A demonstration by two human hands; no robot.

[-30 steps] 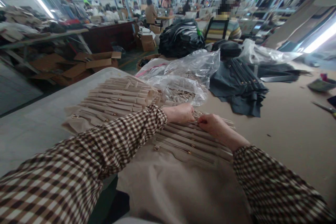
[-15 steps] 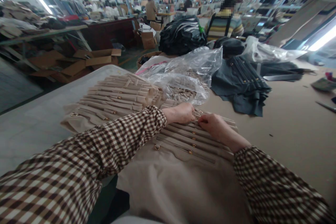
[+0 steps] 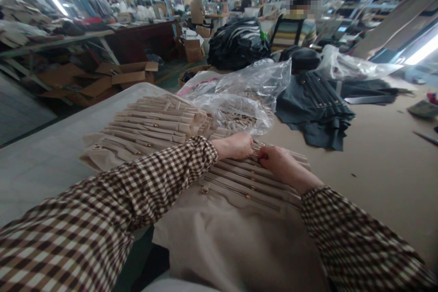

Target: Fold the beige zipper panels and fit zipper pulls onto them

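Layered beige panels with zippers [image 3: 239, 187] lie overlapped in front of me, gold-coloured zipper pulls showing along the rows. At the far rows, my left hand [image 3: 237, 146] is closed with its fingers pinched. My right hand [image 3: 278, 162] faces it from the right, also closed, thumb and fingertips together. Both sets of fingertips are close to each other over a zipper; what exactly they pinch is too small to make out. A second fanned stack of beige zippered panels [image 3: 150, 123] lies to the left. Plain beige material [image 3: 232, 237] hangs toward me from the nearest panel.
A clear plastic bag [image 3: 253, 82] with small beige pieces lies behind the panels. Dark zippered panels [image 3: 313, 109] rest to its right. Scissors [image 3: 426, 138] lie near the right edge. Beyond are a dark heap [image 3: 237, 43], cardboard boxes [image 3: 130, 75] and a seated person in stripes [image 3: 292, 32].
My right hand and forearm have shifted slightly left and up. My left hand stays nearly in place, and the panels look the same.
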